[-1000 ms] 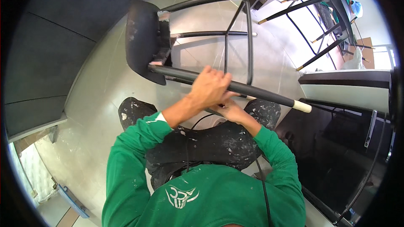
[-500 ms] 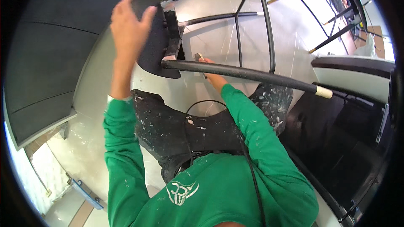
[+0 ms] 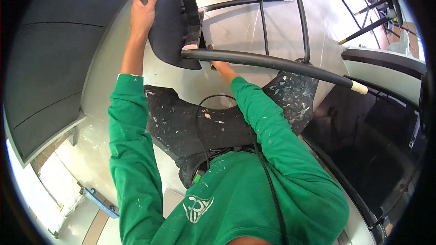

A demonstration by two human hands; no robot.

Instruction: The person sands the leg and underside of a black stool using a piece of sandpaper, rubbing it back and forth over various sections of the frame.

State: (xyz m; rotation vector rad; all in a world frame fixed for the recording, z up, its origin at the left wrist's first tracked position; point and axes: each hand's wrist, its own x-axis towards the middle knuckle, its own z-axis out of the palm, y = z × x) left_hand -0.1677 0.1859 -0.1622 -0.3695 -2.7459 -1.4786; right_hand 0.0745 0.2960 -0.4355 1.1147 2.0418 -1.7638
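Note:
A tall black stool lies tipped on its side, its rounded seat (image 3: 170,29) standing on edge. Its long leg (image 3: 268,62) ends in a pale tip at the right. My left hand (image 3: 143,12) grips the seat's left edge, thumb on the black face and the fingers partly hidden behind. Below the seat frame, close to the near leg, my right hand (image 3: 221,66) is closed round a small tool (image 3: 210,49) with a brownish, wood-like part. The leg and seat hide most of that tool, and its kind is unclear.
More black stool frames (image 3: 363,29) stand at the upper right. Dark panels (image 3: 54,63) fill the left side. A glossy black panel (image 3: 363,140) lies at the right beside a pale-sided slab (image 3: 386,72). A thin black cord (image 3: 268,177) runs down my front.
My left hand has come down onto the seat's edge and taken hold. The stool has shifted slightly up and to the right. My right hand, with the tool, has moved slightly left.

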